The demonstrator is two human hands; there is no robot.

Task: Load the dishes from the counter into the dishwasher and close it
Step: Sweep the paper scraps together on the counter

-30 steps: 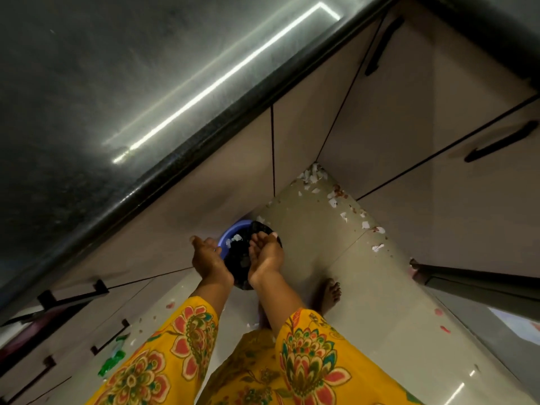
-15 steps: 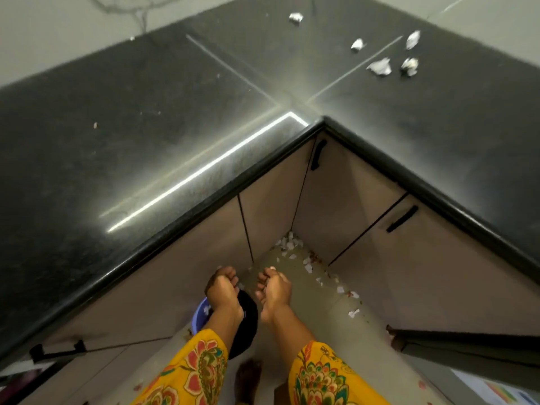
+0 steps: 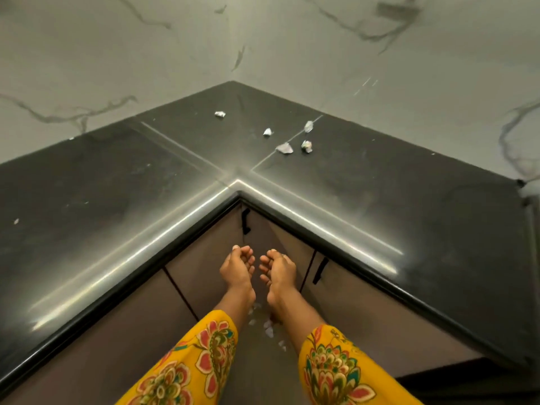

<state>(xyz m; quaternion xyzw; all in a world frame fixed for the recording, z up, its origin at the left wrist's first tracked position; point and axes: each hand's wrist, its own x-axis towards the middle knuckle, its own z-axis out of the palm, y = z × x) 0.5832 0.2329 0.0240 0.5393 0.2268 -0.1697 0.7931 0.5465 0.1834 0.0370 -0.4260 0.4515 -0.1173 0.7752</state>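
Left hand and right hand are cupped palm-up side by side, fingers curled, below the black corner bench; crumpled scraps lie at twelve o'clock.

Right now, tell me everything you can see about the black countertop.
The black countertop is an L-shaped slab that looks like polished dark stone, wrapping an inner corner against the marbled walls. Thin seams cross it near the corner, and its rounded front edge reflects a strip of light. Five small crumpled paper scraps lie near the back corner. Neither the left hand nor the right hand touches it; no dishes show.
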